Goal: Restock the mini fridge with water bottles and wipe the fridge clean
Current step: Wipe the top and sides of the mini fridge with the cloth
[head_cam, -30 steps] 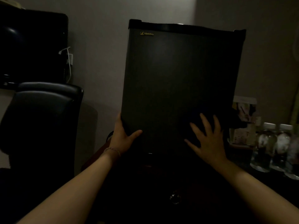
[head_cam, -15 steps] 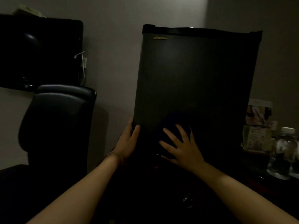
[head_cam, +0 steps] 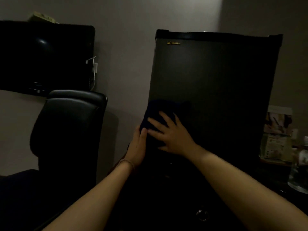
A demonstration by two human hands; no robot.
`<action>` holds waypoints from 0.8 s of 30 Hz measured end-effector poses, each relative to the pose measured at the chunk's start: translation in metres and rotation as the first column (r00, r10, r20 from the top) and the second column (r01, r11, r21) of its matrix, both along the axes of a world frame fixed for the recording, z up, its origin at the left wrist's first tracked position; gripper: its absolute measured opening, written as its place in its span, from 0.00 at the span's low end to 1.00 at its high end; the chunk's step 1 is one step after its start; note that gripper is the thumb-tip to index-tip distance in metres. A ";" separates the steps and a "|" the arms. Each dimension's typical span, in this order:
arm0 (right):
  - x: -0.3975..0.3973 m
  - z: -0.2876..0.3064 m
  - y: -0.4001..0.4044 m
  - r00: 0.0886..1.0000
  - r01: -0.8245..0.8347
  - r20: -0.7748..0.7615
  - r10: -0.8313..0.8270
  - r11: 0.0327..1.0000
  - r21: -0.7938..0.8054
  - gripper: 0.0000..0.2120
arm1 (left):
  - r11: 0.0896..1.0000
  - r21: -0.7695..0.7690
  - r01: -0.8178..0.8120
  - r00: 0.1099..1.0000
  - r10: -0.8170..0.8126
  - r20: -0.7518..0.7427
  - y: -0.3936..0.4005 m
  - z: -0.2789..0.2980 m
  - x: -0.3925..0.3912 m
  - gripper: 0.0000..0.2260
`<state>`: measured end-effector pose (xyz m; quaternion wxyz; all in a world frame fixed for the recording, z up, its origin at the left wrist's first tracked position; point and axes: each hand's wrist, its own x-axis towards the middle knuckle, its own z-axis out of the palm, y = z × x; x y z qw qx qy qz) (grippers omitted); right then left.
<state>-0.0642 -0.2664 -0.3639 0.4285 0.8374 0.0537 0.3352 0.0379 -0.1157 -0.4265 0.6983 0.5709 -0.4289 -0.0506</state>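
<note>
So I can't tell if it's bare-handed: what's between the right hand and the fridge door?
A dark cloth, pressed flat against the fridge door by the right hand, as the head view shows.

A black padded chair (head_cam: 66,130) is seen at the left, below a dark wall-mounted screen (head_cam: 45,57). A printed card stand (head_cam: 277,134) is set at the right.
</note>
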 end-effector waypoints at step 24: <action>-0.164 0.047 -0.105 0.764 -0.007 0.567 -0.308 0.875 0.484 0.31 | 0.991 -0.028 -0.133 0.986 0.135 0.100 -0.028 -0.002 -0.026 0.43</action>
